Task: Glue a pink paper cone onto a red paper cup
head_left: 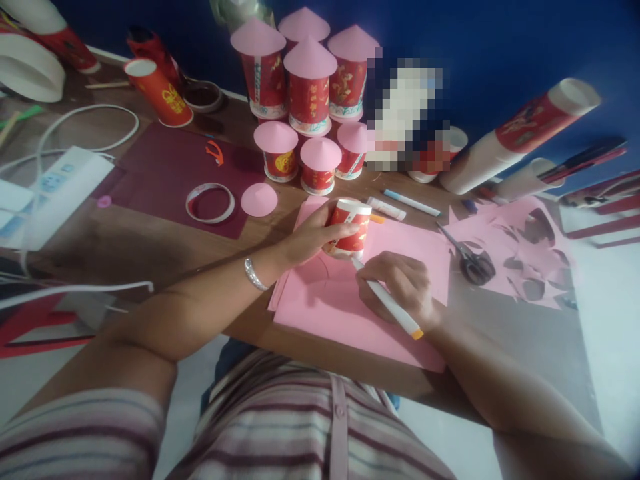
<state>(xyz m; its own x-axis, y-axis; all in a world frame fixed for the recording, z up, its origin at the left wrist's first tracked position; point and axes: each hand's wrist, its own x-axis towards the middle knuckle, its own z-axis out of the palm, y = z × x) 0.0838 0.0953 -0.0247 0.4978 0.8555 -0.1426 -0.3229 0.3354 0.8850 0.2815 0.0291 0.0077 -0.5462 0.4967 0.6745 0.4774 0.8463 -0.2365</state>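
My left hand (313, 235) is wrapped round a red and white paper cup (356, 220), which stands on stacked pink paper (320, 313). In my right hand (397, 283) is a white marker (393, 307) with an orange end, its tip close to the cup's lower edge; whether it touches the cup or the paper I cannot tell. A curved line shows on the pink sheet left of the tip. Just behind the cup lie a glue stick (386, 209) and a blue-and-white marker (412, 203).
Red cups with pink cone tops (310, 87) stand at the back. Black-handled scissors (475, 263) lie beside cut pink scraps (530, 253) on the right. A paper ring (210, 203) and a pink cone (259, 199) are left of my hand. White cables (90, 110) and a power strip (75, 193) lie far left.
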